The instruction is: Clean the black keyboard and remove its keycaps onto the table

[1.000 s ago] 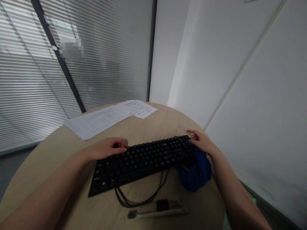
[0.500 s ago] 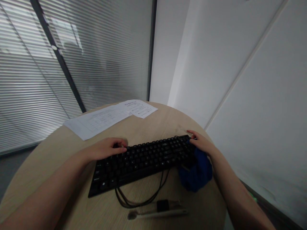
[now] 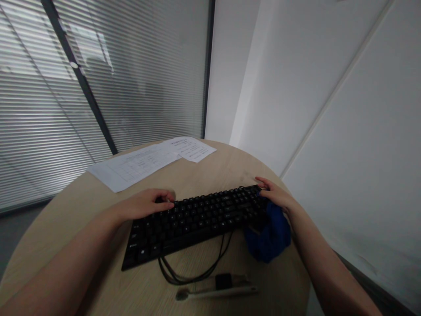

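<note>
A black keyboard (image 3: 197,219) lies at a slant across the table. My left hand (image 3: 148,204) is closed on its far edge toward the left, thumb over the top keys and the other fingers curled behind. At the keyboard's far right corner, my right hand (image 3: 274,193) pinches a blue cloth (image 3: 269,237) against the keys, with some fingers stretched past the edge. The cloth hangs bunched beneath that hand and covers part of the keyboard's right end. A looped black cable (image 3: 197,277) comes out from under the keyboard's near side.
Near me lies a thin light-handled brush (image 3: 217,292) with a dark tip, beside a small black block (image 3: 223,281). Printed paper sheets (image 3: 138,166) rest at the far left of the round wooden table (image 3: 226,164). A white wall (image 3: 355,131) stands close on the right.
My right hand has shifted very slightly at the keyboard's corner, along with the cloth. The left hand and the keyboard look almost unchanged.
</note>
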A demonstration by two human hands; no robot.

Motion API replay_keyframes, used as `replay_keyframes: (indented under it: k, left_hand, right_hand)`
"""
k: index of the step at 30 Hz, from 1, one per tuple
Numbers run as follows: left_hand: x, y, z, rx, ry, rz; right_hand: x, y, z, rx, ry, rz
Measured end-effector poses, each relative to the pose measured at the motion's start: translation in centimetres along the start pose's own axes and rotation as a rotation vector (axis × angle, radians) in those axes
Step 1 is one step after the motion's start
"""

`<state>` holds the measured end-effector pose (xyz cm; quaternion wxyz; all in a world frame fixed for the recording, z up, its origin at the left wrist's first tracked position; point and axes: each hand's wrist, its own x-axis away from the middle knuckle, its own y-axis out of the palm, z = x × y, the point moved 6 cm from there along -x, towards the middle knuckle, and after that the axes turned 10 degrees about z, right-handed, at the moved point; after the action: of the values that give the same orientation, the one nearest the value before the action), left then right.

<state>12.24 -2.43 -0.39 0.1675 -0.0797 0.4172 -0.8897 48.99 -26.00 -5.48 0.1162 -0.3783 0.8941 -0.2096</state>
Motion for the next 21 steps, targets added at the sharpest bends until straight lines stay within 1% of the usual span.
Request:
replay_keyframes:
  k: [3,6,14,19,21]
  left_hand:
    - [-0.04,0.05,-0.01,0.009,0.007,-0.004]
    - [-0.05,0.08,-0.02,0.015,0.021,-0.004]
    - [-0.04,0.10,-0.42,0.011,-0.005,0.000]
    - [0.01,-0.03,-0.28,0.007,0.007,0.006]
    - [0.01,-0.10,-0.25,-0.001,0.010,0.017]
  right_hand:
    - [-0.14,0.19,0.13,-0.027,0.001,-0.014]
    - [-0.10,0.09,0.15,0.002,-0.010,0.003]
    - [-0.08,0.01,-0.05,0.030,-0.018,0.009]
    - [0.00,-0.16,-0.19,0.070,-0.033,0.048]
    - [0.11,-0.15,-0.19,0.059,-0.040,0.037]
